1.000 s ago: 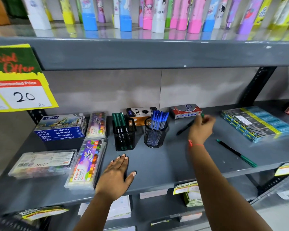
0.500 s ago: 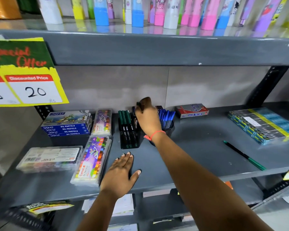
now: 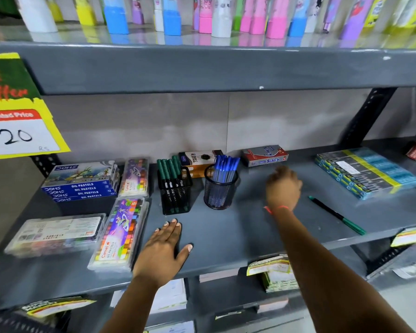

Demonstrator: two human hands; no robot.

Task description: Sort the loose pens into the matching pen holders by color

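Since half a second ago my right hand (image 3: 283,186) has left the square holder and swung rightward over the bare shelf, where it now hangs blurred, fingers loosely curled with nothing that I can see in them; my left hand (image 3: 162,251) has stayed flat and spread, palm down, on the front of the grey metal shelf (image 3: 226,236), gripping nothing. Overhead, a yellow sale card (image 3: 17,111) reads "Discounted Price" and a handwritten "20 Rs". Far right lies a long shrink-wrapped pack (image 3: 368,171) with blue and yellow bands, its print too small to read. At left sits a stack of blue boxes (image 3: 81,181) marked "DOMS OIL PASTELS 12", and before it a clear plastic case (image 3: 120,234) marked "Camel OIL PASTELS", its colour sticks showing through. At the back stands a red and grey carton (image 3: 264,156) lettered "Stitch". The square black mesh holder (image 3: 174,193) stands full of green-capped pens, and just beside it the round black mesh holder (image 3: 220,188) carries blue ones. One loose pen (image 3: 336,215), black-barrelled with a green end, lies slanted on the shelf, right of my right hand and untouched.
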